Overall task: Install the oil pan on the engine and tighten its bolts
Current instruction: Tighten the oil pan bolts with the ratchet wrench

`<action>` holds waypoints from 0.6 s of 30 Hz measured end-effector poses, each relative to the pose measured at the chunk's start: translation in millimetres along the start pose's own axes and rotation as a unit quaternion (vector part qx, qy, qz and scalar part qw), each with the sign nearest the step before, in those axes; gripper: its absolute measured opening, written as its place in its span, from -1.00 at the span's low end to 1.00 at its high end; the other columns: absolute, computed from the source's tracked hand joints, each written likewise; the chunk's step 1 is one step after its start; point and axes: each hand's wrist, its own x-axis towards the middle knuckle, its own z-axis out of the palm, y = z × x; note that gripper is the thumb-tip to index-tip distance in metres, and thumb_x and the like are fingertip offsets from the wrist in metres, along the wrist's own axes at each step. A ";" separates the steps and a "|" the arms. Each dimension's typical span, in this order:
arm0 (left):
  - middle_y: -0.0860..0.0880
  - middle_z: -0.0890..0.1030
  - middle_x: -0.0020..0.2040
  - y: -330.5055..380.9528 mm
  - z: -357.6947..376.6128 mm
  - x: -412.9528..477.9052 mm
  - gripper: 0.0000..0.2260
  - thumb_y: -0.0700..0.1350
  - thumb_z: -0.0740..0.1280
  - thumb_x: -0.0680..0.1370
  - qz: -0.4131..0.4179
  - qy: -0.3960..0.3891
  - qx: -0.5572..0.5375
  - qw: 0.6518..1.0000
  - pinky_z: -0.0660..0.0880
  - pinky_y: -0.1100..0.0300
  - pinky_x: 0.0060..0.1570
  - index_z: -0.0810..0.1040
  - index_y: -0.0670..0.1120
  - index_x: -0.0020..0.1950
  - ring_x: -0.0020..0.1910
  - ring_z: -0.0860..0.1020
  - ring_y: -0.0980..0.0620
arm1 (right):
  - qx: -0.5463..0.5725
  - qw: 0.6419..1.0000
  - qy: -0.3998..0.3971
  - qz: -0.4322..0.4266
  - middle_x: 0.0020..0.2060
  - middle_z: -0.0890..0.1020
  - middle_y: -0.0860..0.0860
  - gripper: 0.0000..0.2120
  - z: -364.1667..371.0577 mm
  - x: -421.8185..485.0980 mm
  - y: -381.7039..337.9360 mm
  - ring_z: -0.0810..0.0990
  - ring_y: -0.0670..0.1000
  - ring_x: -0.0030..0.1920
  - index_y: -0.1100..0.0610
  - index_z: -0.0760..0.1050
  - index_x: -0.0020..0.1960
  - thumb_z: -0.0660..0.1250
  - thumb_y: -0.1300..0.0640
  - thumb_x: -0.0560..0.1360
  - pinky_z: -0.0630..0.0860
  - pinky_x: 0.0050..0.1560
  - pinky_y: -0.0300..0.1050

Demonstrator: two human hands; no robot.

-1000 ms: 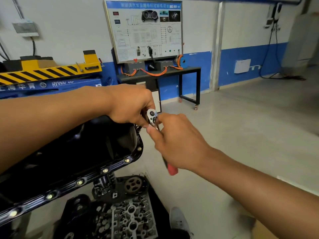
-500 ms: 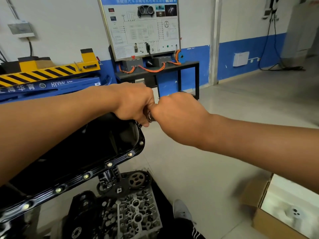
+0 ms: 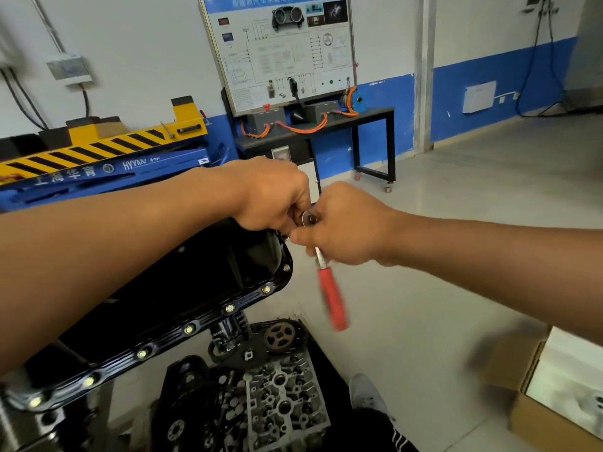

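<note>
The black oil pan [image 3: 202, 282] sits on the engine at the left, with several bright bolts [image 3: 229, 308] along its near flange. At the pan's far right corner stands a ratchet wrench [image 3: 331, 295] with a red handle, blurred and pointing down toward me. My left hand [image 3: 274, 197] curls over the ratchet's silver head [image 3: 308, 219] and holds it on the corner. My right hand [image 3: 346, 226] grips the upper shaft of the wrench. The corner bolt under the head is hidden by my fingers.
A cylinder head [image 3: 280, 399] and a rusty gear [image 3: 279, 335] lie on the floor below the pan. A cardboard box [image 3: 554, 402] stands at the lower right. A blue and yellow lift [image 3: 98, 151] and a training board on a black table [image 3: 375, 114] are behind. My shoe [image 3: 367, 394] is near the cylinder head.
My right hand swung the red handle away until it was hidden behind the fist, then back toward me, so it shows again below the hand. My left hand stayed on the ratchet head.
</note>
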 end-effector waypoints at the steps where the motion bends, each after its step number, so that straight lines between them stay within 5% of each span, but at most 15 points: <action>1: 0.14 0.56 -0.36 0.1 0.5 0.9 -0.82 0.11 0.48 0.46 0.005 -0.004 0.003 1.000 0.29 0.27 -0.38 0.58 0.11 -0.29 -0.37 0.45 0.25 | -0.170 0.982 0.008 -0.078 -0.31 0.56 0.05 -0.83 -4.2 -1.1 1.6 0.56 0.08 -0.34 0.15 0.50 -0.17 0.37 0.09 0.54 0.53 -0.33 -0.08; 3: 0.17 0.53 -0.37 0.3 1.7 2.4 -0.75 0.15 0.47 0.46 0.005 -0.004 0.008 1.000 0.26 0.29 -0.39 0.51 0.11 -0.33 -0.39 0.42 0.27 | -0.434 0.878 0.046 -0.198 -0.40 0.33 0.01 -0.84 -8.8 -6.9 0.5 0.33 0.01 -0.43 0.06 0.34 -0.16 0.26 0.17 0.57 0.34 -0.31 -0.03; 5: 0.19 0.48 -0.42 -0.2 2.6 2.5 -0.66 0.14 0.47 0.47 0.002 0.004 0.006 1.000 0.23 0.28 -0.41 0.41 0.15 -0.42 -0.43 0.41 0.28 | -0.545 0.795 0.058 -0.258 -0.43 0.18 0.01 -0.82 -11.3 -9.7 1.6 0.25 0.03 -0.41 0.04 0.25 -0.15 0.19 0.24 0.56 0.23 -0.24 -0.01; 6: 0.20 0.46 -0.43 -0.3 2.6 2.1 -0.63 0.15 0.46 0.48 0.002 0.008 0.010 1.000 0.22 0.28 -0.41 0.38 0.17 -0.44 -0.43 0.41 0.28 | -0.549 0.797 0.053 -0.248 -0.43 0.18 0.01 -0.80 -10.9 -8.5 4.2 0.27 0.05 -0.39 0.04 0.24 -0.15 0.21 0.22 0.57 0.24 -0.25 -0.02; 8: 0.20 0.44 -0.40 0.4 4.3 1.1 -0.66 0.19 0.42 0.49 0.003 0.017 0.030 0.999 0.22 0.27 -0.41 0.38 0.18 -0.41 -0.40 0.40 0.24 | -0.447 0.873 0.054 -0.188 -0.40 0.33 0.01 -0.74 -11.8 -3.0 10.3 0.36 0.05 -0.38 0.06 0.26 -0.18 0.31 0.07 0.57 0.35 -0.31 -0.05; 10: 0.17 0.44 -0.39 1.5 6.5 0.6 -0.71 0.22 0.39 0.49 -0.001 0.035 0.040 0.999 0.22 0.23 -0.41 0.45 0.16 -0.36 -0.39 0.40 0.20 | -0.197 0.977 0.045 -0.060 -0.45 0.53 0.03 -0.63 -11.3 2.2 10.7 0.52 0.02 -0.43 0.17 0.38 -0.28 0.38 -0.06 0.54 0.42 -0.42 -0.13; 11: 0.16 0.43 -0.39 2.0 7.1 1.3 -0.69 0.24 0.39 0.48 -0.009 0.043 0.042 0.998 0.22 0.21 -0.42 0.43 0.15 -0.37 -0.39 0.39 0.19 | -0.051 0.998 0.037 0.005 -0.50 0.58 0.02 -0.63 -8.4 4.1 9.7 0.59 -0.01 -0.48 0.18 0.45 -0.30 0.38 -0.06 0.53 0.43 -0.50 -0.20; 13: 0.13 0.41 -0.39 3.5 7.2 2.5 -0.63 0.26 0.40 0.46 -0.021 0.048 0.046 0.998 0.21 0.20 -0.44 0.37 0.13 -0.41 -0.41 0.36 0.17 | 0.152 0.983 0.020 0.101 -0.43 0.67 0.06 -0.72 -0.6 6.2 2.5 0.67 -0.02 -0.46 0.22 0.52 -0.17 0.37 0.01 0.56 0.48 -0.53 -0.25; 15: 0.11 0.44 -0.37 3.5 6.3 3.5 -0.63 0.25 0.42 0.45 -0.026 0.039 0.037 0.998 0.26 0.18 -0.42 0.38 0.10 -0.39 -0.39 0.40 0.14 | 0.233 0.963 0.008 0.135 -0.32 0.71 0.12 -0.78 4.7 8.1 -2.0 0.71 0.06 -0.38 0.25 0.52 -0.05 0.35 0.07 0.57 0.52 -0.44 -0.21; 18: 0.09 0.49 -0.36 1.3 6.1 4.9 -0.68 0.20 0.44 0.45 -0.031 0.024 0.022 0.999 0.34 0.17 -0.40 0.46 0.06 -0.34 -0.37 0.46 0.08 | 0.105 0.992 0.012 0.063 -0.34 0.69 0.08 -0.79 -0.9 5.7 -4.2 0.70 0.05 -0.33 0.21 0.55 -0.12 0.39 0.05 0.54 0.56 -0.40 -0.13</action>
